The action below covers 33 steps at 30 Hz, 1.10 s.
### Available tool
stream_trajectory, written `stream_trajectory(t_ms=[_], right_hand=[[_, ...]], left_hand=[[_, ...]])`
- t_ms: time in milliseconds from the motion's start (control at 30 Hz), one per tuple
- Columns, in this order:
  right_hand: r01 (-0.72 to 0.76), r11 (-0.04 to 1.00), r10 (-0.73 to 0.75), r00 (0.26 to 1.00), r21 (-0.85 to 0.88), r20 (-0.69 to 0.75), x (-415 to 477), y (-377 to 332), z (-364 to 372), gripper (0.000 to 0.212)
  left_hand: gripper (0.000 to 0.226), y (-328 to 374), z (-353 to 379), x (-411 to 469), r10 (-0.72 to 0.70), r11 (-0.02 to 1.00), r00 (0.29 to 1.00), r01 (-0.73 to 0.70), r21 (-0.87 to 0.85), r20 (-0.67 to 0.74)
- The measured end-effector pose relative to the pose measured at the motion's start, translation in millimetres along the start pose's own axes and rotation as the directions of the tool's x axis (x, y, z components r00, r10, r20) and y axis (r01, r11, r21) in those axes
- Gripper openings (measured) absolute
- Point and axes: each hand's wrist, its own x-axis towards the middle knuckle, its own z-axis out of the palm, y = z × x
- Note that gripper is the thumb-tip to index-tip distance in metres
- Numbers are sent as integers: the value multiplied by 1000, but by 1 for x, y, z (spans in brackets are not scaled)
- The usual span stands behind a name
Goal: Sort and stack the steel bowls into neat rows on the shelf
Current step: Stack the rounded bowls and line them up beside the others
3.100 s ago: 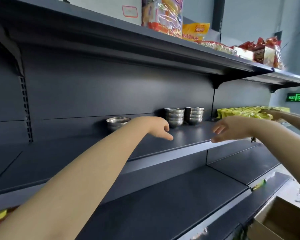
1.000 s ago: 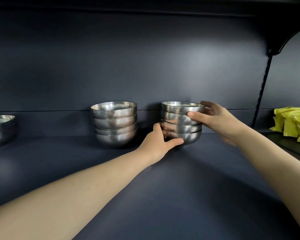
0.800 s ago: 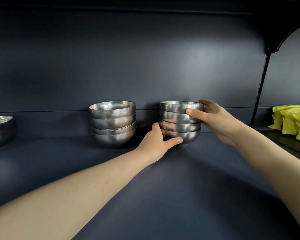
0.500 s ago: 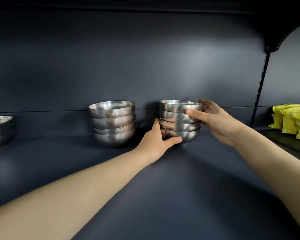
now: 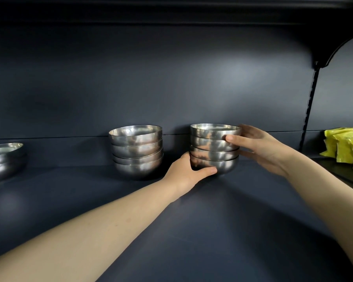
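Two stacks of several steel bowls stand against the back wall of the dark shelf (image 5: 222, 231). My left hand (image 5: 186, 174) grips the bottom bowl of the right stack (image 5: 213, 148) from the left, thumb under its front. My right hand (image 5: 261, 148) holds the same stack from the right, thumb across the second bowl, fingers behind. The left stack (image 5: 137, 150) stands free, a hand's width away. A shorter stack of bowls (image 5: 3, 157) sits at the far left edge, partly cut off.
Yellow packets (image 5: 344, 146) lie on the neighbouring shelf section to the right, past a slotted upright (image 5: 309, 104). The underside of the upper shelf (image 5: 171, 9) hangs close overhead. Bare shelf surface stretches in front of the bowls.
From three seconds ago, I have moved in close and both hands have taken hold of the right stack. Over the last second the stack has shifted slightly left; the grip is unchanged.
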Motion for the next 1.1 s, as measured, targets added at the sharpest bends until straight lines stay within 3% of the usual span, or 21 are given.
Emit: stream_trajectory(t_ms=[167,500,633,867,1100], right_hand=[[-75,997,75,996,-24,40,1,5,-5,65],[-66,997,68,995,-32,72,-24,-22,3,54],[-48,998,50,996,-29,68,-44,-45,28,71],[28,999,-31,986,19,165,-80,-105,138,65],[41,994,-72,943,101,325,-109,-154,321,61]], left_hand=[[47,2,-2,-2,-4,999,1000,4,-46,6],[42,18,-26,-39,-8,994,999,13,-113,48],[25,24,-68,-80,6,986,998,5,-164,66],[29,13,-181,-175,26,989,1000,-26,-143,-1],[31,-25,-328,-306,-29,996,988,16,-89,-152]])
